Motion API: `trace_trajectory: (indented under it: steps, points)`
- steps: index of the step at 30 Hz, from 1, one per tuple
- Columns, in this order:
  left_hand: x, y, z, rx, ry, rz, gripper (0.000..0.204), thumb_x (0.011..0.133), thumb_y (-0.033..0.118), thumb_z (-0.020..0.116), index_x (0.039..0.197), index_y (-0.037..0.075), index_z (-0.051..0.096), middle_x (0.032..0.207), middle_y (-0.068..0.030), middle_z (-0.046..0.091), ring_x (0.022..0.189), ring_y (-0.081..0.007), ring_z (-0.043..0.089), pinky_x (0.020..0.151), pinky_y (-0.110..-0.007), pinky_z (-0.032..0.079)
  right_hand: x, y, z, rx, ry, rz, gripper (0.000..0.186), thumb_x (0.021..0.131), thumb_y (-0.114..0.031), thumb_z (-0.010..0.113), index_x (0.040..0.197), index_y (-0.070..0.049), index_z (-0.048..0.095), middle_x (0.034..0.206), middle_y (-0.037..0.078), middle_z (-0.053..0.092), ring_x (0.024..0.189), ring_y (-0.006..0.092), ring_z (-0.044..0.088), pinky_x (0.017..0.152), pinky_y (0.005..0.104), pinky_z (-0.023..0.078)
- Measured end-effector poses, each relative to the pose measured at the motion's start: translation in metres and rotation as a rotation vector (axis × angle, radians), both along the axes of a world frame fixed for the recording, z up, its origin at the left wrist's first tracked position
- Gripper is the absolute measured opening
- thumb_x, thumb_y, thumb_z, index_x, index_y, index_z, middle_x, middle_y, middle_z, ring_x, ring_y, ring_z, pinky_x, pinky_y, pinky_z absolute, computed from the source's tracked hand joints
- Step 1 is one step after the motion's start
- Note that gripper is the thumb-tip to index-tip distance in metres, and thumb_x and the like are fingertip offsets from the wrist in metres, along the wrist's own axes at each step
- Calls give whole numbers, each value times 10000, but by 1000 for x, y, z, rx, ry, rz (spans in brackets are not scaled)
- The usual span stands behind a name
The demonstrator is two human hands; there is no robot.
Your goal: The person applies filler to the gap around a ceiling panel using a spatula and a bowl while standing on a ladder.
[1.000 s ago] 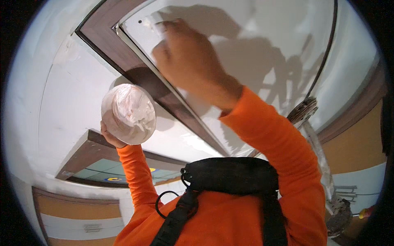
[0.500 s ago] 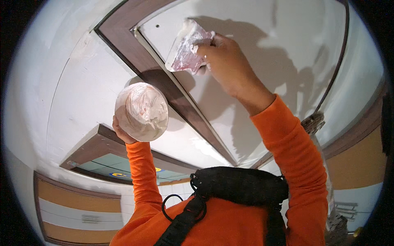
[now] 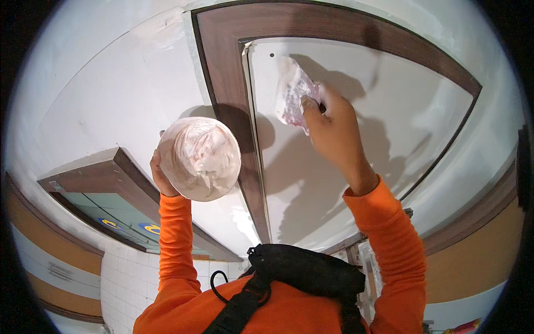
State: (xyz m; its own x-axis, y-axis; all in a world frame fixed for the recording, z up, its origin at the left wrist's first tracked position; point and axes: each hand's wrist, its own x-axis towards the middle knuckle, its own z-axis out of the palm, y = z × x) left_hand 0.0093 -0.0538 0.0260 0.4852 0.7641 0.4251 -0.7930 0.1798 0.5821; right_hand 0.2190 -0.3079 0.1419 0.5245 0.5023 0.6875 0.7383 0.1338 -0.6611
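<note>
My left hand [image 3: 160, 175] holds up a round white bowl [image 3: 173, 177] from its left side, and most of its fingers are hidden behind the bowl. Pale pinkish-white paste [image 3: 204, 153] lies smeared and ridged inside, with streaks up the wall. Higher and to the right, my right hand [image 3: 336, 131] pinches a flat putty spreader [image 3: 291, 92] between thumb and fingers. White paste coats much of the spreader's reddish face. It is over the white panel [image 3: 356, 72], near the panel's upper left corner; I cannot tell whether its edge touches the surface.
A dark brown wooden frame [image 3: 225, 55] borders the panel. Left of it runs a pale wall [image 3: 128, 100]. At lower left is a second brown frame [image 3: 89, 167] around a glass pane with stickers. A black strap bag [image 3: 306, 270] crosses my chest. White floor tiles [image 3: 125, 278] show below.
The view has turned, so the frame and panel stand more upright and further right. The bowl sits further right and slightly lower; the spreader is further right and lower, its tilt altered.
</note>
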Motion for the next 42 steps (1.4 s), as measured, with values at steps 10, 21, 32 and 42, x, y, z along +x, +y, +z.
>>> trace_trajectory:
  steps: [10,21,32,42]
  points:
    - [-2,8,-1,81,-5,-51,755,928,501,442,1497,27,298,1420,-229,459,1277,-344,517,1082,-453,446,-13,-10,16,-85,301,168,155,880,-89,554,928,49,605,881,262,640,855,406,657,750,447,529]
    - [-1,2,1,84,-17,-11,758,929,502,441,1496,20,293,1433,-232,448,1292,-344,505,1086,-457,442,1,22,32,-52,-617,-44,161,907,-99,599,955,55,596,878,215,617,917,373,648,823,430,537]
    - [-1,2,-4,39,-32,-44,735,945,508,402,1483,12,336,1412,-230,483,1299,-336,501,1102,-440,421,56,58,92,-77,-17,289,127,961,-5,463,991,115,493,1038,221,575,991,331,603,977,428,549]
    - [-1,11,-8,149,-50,-111,740,941,506,415,1486,12,330,1440,-223,452,1301,-334,495,1098,-457,420,0,-28,22,518,630,746,142,933,-43,569,1014,69,603,908,124,651,795,160,592,741,263,502]
